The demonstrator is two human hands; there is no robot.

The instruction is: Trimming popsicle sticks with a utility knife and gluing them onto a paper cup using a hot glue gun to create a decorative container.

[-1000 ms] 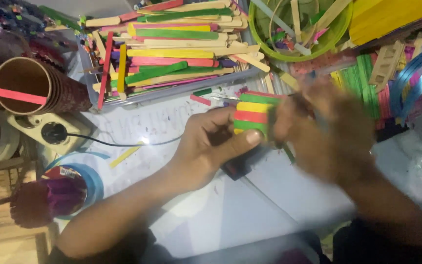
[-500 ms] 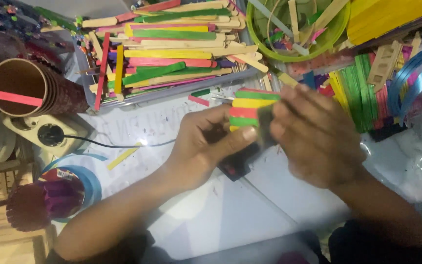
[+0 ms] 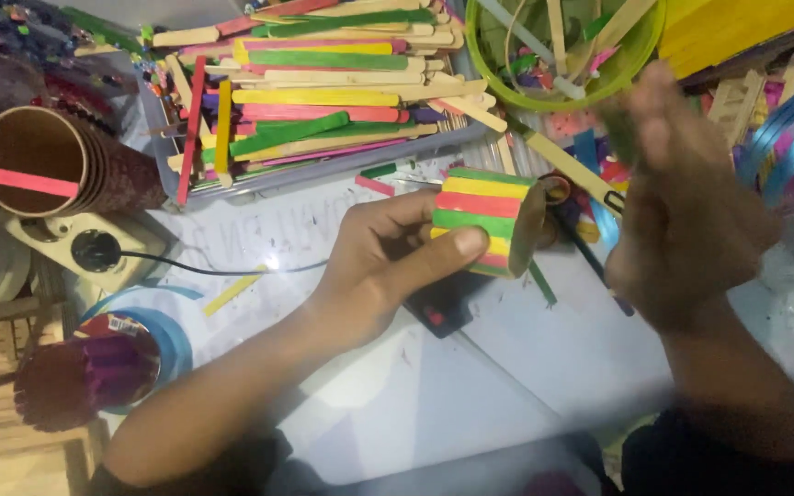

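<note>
Left hand (image 3: 388, 262) grips the stick-clad cup (image 3: 489, 220) on its side above the white table (image 3: 470, 386) | right hand (image 3: 682, 211) raised beside it, blurred, grip unclear | tray of coloured sticks (image 3: 323, 92) behind.

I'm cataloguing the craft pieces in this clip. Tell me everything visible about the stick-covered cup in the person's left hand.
The stick-covered cup is a small cylinder clad in flat craft sticks that look like dyed wood, banded green, yellow and red side by side. It lies on its side above the white table, its open end facing right and showing a plain tan inside like cardboard. The left hand grips it, thumb across the near side, fingers behind. The blurred right hand is raised clear of it.
</note>
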